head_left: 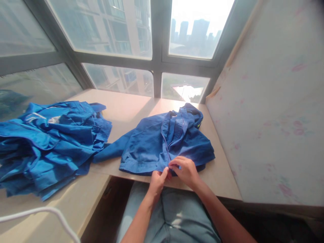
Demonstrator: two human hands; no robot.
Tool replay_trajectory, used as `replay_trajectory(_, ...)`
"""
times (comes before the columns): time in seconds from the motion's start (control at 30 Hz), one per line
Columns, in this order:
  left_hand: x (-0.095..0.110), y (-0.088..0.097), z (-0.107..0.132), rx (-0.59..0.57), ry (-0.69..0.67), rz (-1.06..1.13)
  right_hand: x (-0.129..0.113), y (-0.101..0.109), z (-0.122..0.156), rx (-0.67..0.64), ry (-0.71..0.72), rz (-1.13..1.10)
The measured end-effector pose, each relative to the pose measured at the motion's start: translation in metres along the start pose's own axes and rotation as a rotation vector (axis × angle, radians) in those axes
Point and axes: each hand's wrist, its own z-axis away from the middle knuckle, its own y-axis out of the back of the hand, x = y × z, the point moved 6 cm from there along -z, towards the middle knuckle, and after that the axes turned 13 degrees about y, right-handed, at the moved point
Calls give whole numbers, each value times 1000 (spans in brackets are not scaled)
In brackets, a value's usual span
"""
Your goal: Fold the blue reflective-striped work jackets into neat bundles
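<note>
A blue zip jacket (pixel 144 141) lies front up on the pale tabletop, its collar toward the window and one sleeve stretched left. Its front zipper (pixel 166 145) runs down to the hem, where both hands meet. My left hand (pixel 158 182) pinches the bottom of the front edge with thumb and fingers. Just above and to the right, my right hand (pixel 186 170) is closed in a pinch at the lower end of the zipper. The small part between the right fingertips is hidden.
More blue garments (pixel 50 135) lie heaped at the left, touching the jacket's sleeve. A white cable (pixel 50 210) crosses the lower left. Windows (pixel 157 77) border the back of the wooden tabletop (pixel 126 103); a flower-patterned wall (pixel 265 135) stands on the right.
</note>
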Motion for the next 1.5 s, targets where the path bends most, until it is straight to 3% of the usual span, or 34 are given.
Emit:
replay_trajectory(0.27, -3, -1, 5, 72, 16, 81, -10, -1, 21, 86, 49, -31)
replay_trajectory(0.5, -5, -2, 4, 57, 6, 66, -27, 2, 20, 21, 150, 152)
replay_trajectory(0.7, -5, -4, 4, 55, -50, -102, -33, 3, 13, 10, 207, 385)
replay_trajectory(0.83, 2, 0, 9, 112, -119, -284, -32, 2, 5, -68, 226, 416)
replay_trajectory(0.97, 4, -1, 13, 138, -141, -336, -28, 4, 3, -62, 218, 401)
replay_trajectory(1.07, 2, -4, 15, 120, -129, -281, -26, 6, 4, -35, 207, 387)
replay_trajectory(1.23, -4, -10, 15, -22, -27, 96, -27, 9, 4, -15, 203, 389)
replay_trajectory(1.5, 1, 2, 15, 138, -130, 20, -37, 2, 7, 19, 213, 365)
